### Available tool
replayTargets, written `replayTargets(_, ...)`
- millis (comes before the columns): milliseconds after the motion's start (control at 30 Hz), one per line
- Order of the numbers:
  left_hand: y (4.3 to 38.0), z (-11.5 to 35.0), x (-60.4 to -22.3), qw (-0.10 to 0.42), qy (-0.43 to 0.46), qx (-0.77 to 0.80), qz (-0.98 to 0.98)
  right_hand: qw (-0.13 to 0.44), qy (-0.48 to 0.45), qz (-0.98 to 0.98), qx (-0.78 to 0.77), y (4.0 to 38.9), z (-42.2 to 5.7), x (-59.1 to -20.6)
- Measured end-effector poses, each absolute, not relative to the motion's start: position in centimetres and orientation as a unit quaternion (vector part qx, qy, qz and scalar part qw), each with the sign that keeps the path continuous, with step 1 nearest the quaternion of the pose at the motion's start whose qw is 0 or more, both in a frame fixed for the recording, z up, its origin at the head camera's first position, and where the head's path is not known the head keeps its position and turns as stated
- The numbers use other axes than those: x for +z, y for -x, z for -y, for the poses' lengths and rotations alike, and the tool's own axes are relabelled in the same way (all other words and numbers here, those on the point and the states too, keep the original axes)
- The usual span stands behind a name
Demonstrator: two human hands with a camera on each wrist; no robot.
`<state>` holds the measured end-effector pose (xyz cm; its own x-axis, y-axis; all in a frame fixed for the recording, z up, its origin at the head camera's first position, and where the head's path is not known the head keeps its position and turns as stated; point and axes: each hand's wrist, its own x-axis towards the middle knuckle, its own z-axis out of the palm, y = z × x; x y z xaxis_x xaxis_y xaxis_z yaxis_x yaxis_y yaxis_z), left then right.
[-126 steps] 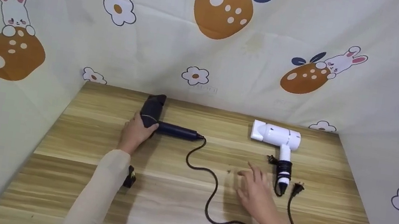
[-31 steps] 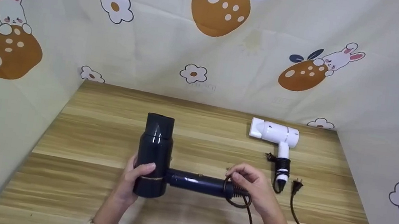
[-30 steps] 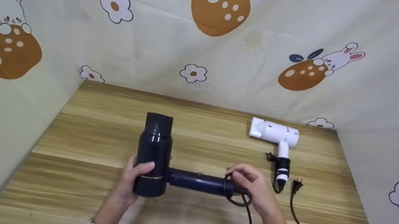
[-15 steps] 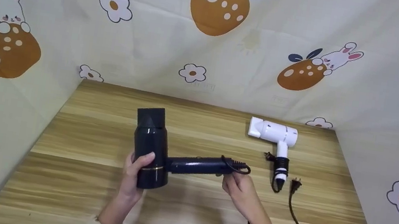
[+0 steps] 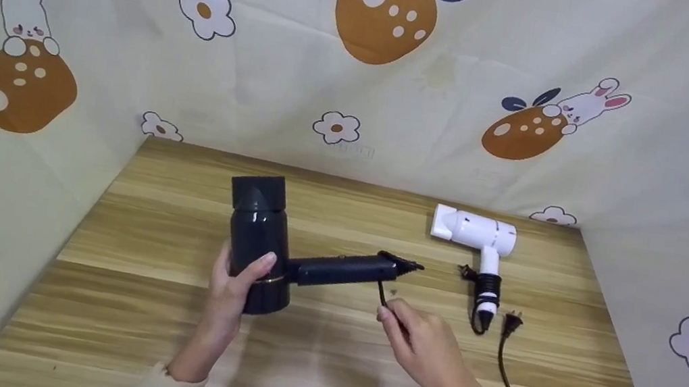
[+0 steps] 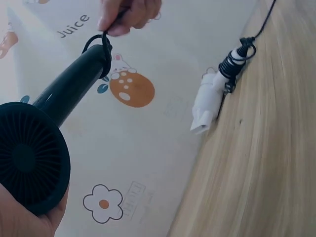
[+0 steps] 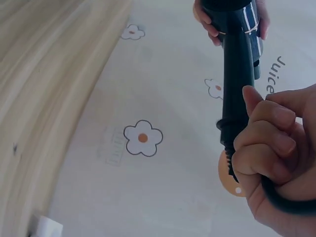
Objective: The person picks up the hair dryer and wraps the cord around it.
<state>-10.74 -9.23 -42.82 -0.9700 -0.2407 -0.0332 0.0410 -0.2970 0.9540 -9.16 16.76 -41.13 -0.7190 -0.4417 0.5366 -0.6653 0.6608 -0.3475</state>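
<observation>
In the head view my left hand [image 5: 229, 289] grips the barrel of a dark navy hair dryer [image 5: 256, 242], thumb across its front, nozzle pointing toward the back wall. The dryer is held above the table, its handle [image 5: 343, 270] reaching right. Its black cord [image 5: 381, 292] loops round the handle's end and runs down into my right hand [image 5: 426, 352], whose curled fingers hold it. The left wrist view shows the round vented rear grille [image 6: 24, 158] and the cord loop [image 6: 105, 57]. Curled fingers around the cord [image 7: 286, 202] also show in the right wrist view.
A white hair dryer [image 5: 482, 233] lies at the back right, its black cord [image 5: 488, 290] wound round the handle. Beside it a black plug [image 5: 513, 323] lies on the wooden table [image 5: 142, 225], its cord trailing forward. Patterned cloth walls [image 5: 251, 84] enclose the table's back and sides.
The dark dryer was lifted from the table and brought nearer. My right hand then took its cord round the handle's end, passing below it. The handle now tilts up to the right.
</observation>
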Motion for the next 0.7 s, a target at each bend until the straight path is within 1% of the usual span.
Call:
replayTargets(100, 10.8, 9.3, -43.0, 0.098, -0.078, -0.782, 0.611, 0.239, -0.352, 0.869, 0.253, 9.3, -17.0, -41.0)
replayTargets(233, 10.8, 9.3, -43.2, 0.108, -0.057, -0.752, 0.648, 0.248, -0.394, 0.85, 0.245, 9.4, -17.4, -40.7)
replayTargets(333, 10.9, 9.5, -43.4, 0.106, -0.037, -0.739, 0.664, 0.252, -0.412, 0.842, 0.24, 9.6, -17.8, -40.1)
replayTargets(400, 11.0, 9.7, -43.5, 0.096, -0.033, -0.735, 0.671, 0.264, -0.413, 0.838, 0.24, 9.8, -18.1, -39.7)
replayTargets(533, 10.8, 10.1, -43.6, 0.059, -0.024, -0.729, 0.681, 0.291, -0.411, 0.827, 0.252, 10.4, -18.8, -38.9)
replayTargets(700, 10.5, 10.2, -43.5, 0.019, 0.013, -0.733, 0.679, 0.289, -0.407, 0.824, 0.267, 11.1, -19.1, -38.4)
